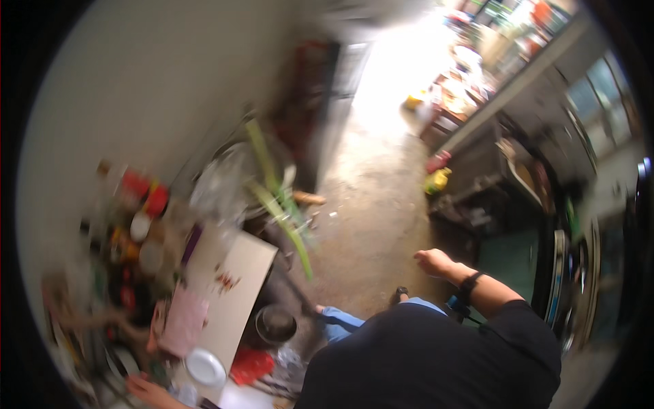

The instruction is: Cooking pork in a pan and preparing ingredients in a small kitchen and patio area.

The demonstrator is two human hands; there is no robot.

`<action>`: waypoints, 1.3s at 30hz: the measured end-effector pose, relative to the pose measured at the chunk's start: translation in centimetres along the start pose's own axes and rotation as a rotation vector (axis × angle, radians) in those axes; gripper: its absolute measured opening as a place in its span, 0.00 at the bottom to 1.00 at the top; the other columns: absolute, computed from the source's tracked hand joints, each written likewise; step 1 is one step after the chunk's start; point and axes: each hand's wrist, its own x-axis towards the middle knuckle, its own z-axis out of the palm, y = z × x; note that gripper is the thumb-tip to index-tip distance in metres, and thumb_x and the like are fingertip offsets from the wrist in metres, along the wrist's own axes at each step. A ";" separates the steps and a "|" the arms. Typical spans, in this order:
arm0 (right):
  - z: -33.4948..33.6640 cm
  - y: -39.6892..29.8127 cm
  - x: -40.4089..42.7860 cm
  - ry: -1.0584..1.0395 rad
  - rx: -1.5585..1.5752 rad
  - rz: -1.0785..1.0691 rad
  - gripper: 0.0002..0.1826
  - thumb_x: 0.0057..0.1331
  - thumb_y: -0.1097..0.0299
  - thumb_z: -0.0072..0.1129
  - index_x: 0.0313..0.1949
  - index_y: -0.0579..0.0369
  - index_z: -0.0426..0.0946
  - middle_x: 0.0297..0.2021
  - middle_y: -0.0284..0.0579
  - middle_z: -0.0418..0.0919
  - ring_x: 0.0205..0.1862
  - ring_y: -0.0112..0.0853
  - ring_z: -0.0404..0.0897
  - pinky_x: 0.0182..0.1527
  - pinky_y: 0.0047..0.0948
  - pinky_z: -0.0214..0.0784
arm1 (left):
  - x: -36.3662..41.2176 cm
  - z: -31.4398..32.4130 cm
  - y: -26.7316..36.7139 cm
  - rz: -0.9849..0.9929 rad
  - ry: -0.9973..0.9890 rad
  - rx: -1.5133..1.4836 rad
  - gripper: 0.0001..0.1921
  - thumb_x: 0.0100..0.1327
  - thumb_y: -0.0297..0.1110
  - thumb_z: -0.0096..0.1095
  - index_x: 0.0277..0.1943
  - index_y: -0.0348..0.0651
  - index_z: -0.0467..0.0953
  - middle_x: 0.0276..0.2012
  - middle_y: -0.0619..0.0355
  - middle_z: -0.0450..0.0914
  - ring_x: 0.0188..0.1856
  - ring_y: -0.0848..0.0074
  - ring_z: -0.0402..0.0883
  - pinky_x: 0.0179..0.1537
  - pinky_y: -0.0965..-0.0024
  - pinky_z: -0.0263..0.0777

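Observation:
At the lower left, my left hand (145, 391) reaches past the near end of a pale table (232, 286). It is blurred, and whether it holds anything is unclear. Close by on the tabletop lies a white plate (205, 367), with a pink cloth or sheet (183, 321) beyond it. Small reddish-brown bits (226, 281) are scattered farther along the table. My right hand (434, 262) hangs over the floor at my right side, its fingers curled, with nothing seen in it. A dark band circles that wrist.
Bottles and jars (140, 225) crowd the wall side. Long green stalks (283, 225) stick out over the concrete floor (378, 220) past the table's far end. Beneath the table edge are a metal pot (276, 324) and a red bag (252, 365). A yellow container (437, 181) stands by the right-hand counter.

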 end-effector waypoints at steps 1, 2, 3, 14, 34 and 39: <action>0.7 1.3 -0.6 0.026 0.080 -0.042 0.12 0.54 0.70 0.48 0.38 0.53 0.72 0.25 0.49 0.76 0.28 0.42 0.76 0.32 0.35 0.69 | -1.4 0.1 -2.0 0.332 -0.106 0.033 0.14 0.63 0.37 0.45 0.38 0.33 0.69 0.25 0.53 0.72 0.24 0.71 0.69 0.28 0.72 0.66; 1.0 3.4 -2.1 0.043 0.062 0.015 0.13 0.54 0.69 0.47 0.40 0.53 0.72 0.25 0.50 0.76 0.29 0.44 0.76 0.33 0.37 0.69 | -8.9 5.0 7.0 0.188 -0.180 -0.018 0.12 0.62 0.36 0.45 0.38 0.34 0.68 0.25 0.54 0.72 0.25 0.73 0.70 0.26 0.73 0.65; 1.3 5.2 -3.2 0.082 0.127 0.017 0.14 0.53 0.68 0.47 0.41 0.53 0.71 0.28 0.51 0.76 0.32 0.44 0.76 0.36 0.38 0.68 | -13.6 6.8 9.3 0.049 -0.404 -0.103 0.11 0.62 0.36 0.46 0.41 0.36 0.67 0.26 0.55 0.72 0.25 0.76 0.71 0.22 0.77 0.64; 11.0 30.9 -20.1 0.729 0.598 0.680 0.15 0.51 0.69 0.50 0.40 0.55 0.71 0.32 0.51 0.74 0.36 0.44 0.73 0.39 0.38 0.66 | -57.6 24.0 50.0 0.448 -1.618 -0.639 0.11 0.61 0.32 0.48 0.45 0.38 0.65 0.35 0.60 0.72 0.31 0.81 0.75 0.19 0.85 0.63; -4.6 65.1 -55.9 1.056 -0.258 1.861 0.28 0.56 0.56 0.51 0.51 0.61 0.62 0.49 0.54 0.65 0.51 0.46 0.64 0.52 0.38 0.57 | -113.5 29.7 79.4 1.309 -2.000 -0.845 0.10 0.57 0.31 0.50 0.38 0.33 0.69 0.31 0.45 0.74 0.36 0.62 0.73 0.39 0.68 0.66; -3.4 73.0 -58.3 0.745 0.241 1.808 0.27 0.57 0.57 0.50 0.56 0.43 0.58 0.50 0.55 0.64 0.52 0.46 0.64 0.52 0.39 0.57 | -122.5 33.9 79.9 1.769 -1.808 -0.710 0.13 0.60 0.36 0.44 0.34 0.33 0.68 0.35 0.39 0.71 0.38 0.48 0.70 0.39 0.57 0.65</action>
